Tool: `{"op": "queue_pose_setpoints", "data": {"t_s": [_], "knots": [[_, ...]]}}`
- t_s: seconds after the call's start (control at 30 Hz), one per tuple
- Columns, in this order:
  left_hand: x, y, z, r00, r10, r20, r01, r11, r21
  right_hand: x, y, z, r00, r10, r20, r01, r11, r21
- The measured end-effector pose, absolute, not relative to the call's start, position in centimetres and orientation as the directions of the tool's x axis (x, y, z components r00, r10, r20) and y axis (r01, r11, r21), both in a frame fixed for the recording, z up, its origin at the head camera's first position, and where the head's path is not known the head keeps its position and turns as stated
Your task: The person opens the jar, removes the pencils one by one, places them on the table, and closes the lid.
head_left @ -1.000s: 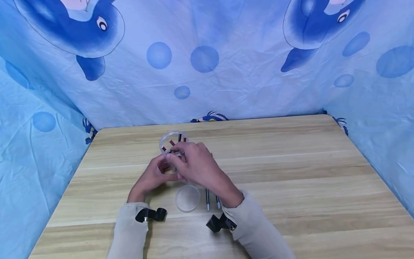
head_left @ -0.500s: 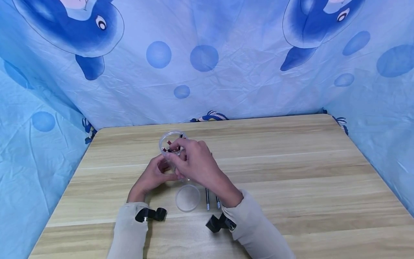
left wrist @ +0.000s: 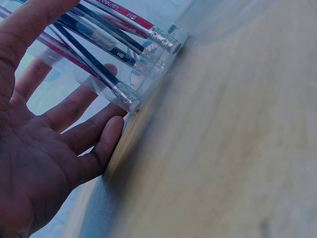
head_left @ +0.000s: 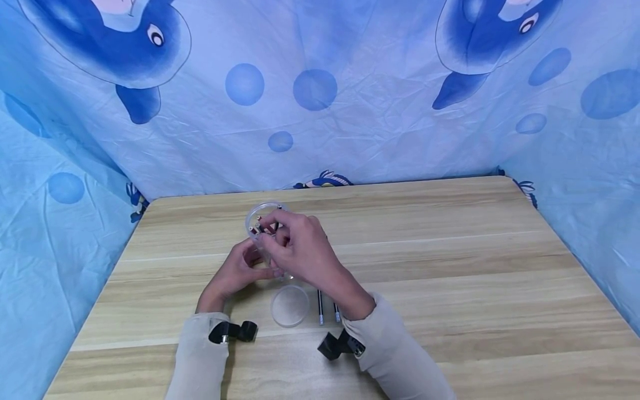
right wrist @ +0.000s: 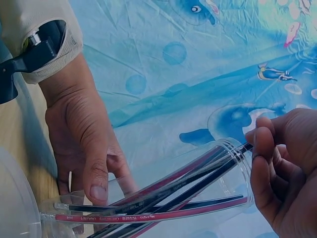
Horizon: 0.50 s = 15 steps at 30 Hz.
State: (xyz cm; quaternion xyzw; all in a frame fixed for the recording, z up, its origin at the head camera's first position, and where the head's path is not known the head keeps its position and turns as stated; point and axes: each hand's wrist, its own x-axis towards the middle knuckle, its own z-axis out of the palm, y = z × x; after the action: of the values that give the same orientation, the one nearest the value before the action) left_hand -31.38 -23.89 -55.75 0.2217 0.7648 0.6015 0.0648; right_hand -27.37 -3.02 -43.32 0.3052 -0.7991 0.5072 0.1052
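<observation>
**Dark pencil [right wrist: 246,148] pinched at the mouth of a clear cup [head_left: 248,216]**

Head view: the cup is left of centre. The left hand [head_left: 237,271] curves round its lower side, thumb and fingers partly spread. The right hand [head_left: 305,244] is at the rim, fingers bent. A clear disc [head_left: 290,306] lies below them on the table [head_left: 450,250], and two black pencils [head_left: 320,307] lie just right of it.

Left wrist view: at upper left, the left fingers are loosely bent about the cup; red and dark pencils [left wrist: 94,62] stand inside, eraser ends at its base.

Right wrist view: at right, thumb and fingertips close on the dark pencil. The step looks like guiding it through the mouth; which way is unclear. The next move probably calls for a steady cup and a pull or push along the pencil's length.
</observation>
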Motion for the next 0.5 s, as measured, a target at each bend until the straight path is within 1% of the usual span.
{"op": "queue_pose_setpoints", "data": {"t_s": [0.23, 0.37, 0.5], "knots": [[-31.30, -23.79, -55.58, -0.897, 0.406, 0.175, 0.267, 0.183, 0.946, -27.51, -2.96, -43.30, -0.766, -0.253, 0.591, -0.640, 0.200, -0.742], [-31.22, -23.70, -55.46, -0.907, 0.390, 0.158, 0.249, 0.193, 0.949, -27.51, -2.90, -43.12, -0.764, -0.148, 0.628, -0.645, 0.156, -0.748], [-31.22, -23.64, -55.41, -0.918, 0.373, 0.136, 0.225, 0.206, 0.953, -27.65, -2.83, -42.93, -0.765, -0.061, 0.641, -0.644, 0.055, -0.763]]}}
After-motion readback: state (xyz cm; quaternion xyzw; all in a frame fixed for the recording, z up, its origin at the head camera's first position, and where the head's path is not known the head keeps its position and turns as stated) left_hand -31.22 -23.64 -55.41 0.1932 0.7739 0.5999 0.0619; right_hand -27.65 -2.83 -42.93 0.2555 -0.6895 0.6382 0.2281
